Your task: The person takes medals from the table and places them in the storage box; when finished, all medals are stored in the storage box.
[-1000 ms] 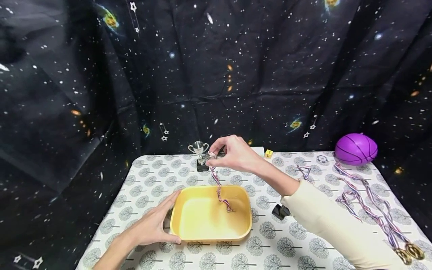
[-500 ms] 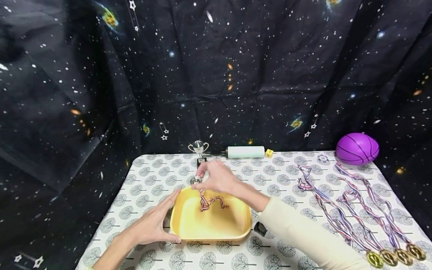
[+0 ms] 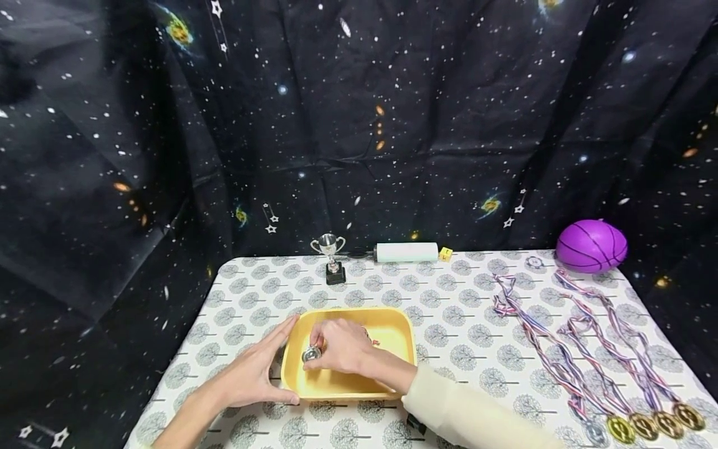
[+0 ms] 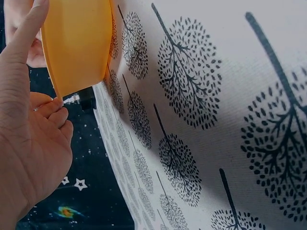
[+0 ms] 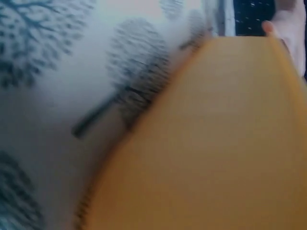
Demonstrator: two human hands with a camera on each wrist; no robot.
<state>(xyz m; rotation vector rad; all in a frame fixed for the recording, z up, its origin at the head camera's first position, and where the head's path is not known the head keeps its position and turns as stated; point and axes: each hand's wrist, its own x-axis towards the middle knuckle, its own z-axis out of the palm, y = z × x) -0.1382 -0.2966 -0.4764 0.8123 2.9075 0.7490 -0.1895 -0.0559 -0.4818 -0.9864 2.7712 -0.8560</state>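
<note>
In the head view, my right hand [image 3: 343, 349] reaches down into the yellow tub [image 3: 395, 327] and pinches a silver medal [image 3: 311, 354] near the tub's left end. A bit of its striped ribbon [image 3: 374, 342] shows behind the wrist; the rest is hidden. My left hand [image 3: 252, 374] holds the tub's left end, thumb at the near corner and fingers at the far one. Left wrist view: the fingertips [image 4: 56, 111] curl against the rim. The tub's outer wall [image 5: 201, 134] fills much of the blurred right wrist view, hiding the medal.
A silver trophy [image 3: 331, 246], a mint cylinder [image 3: 406, 252] with a black end and a yellow cube [image 3: 445, 254] stand along the back. At the right are a purple basketball [image 3: 591, 246], a round chip [image 3: 535, 262] and several ribboned medals [image 3: 619, 429]. Something black [image 3: 415, 424] lies by the right sleeve.
My right hand has carried the silver medal from beside the trophy, forward and down, into the tub, its ribbon gathering there. My left hand has stayed on the tub.
</note>
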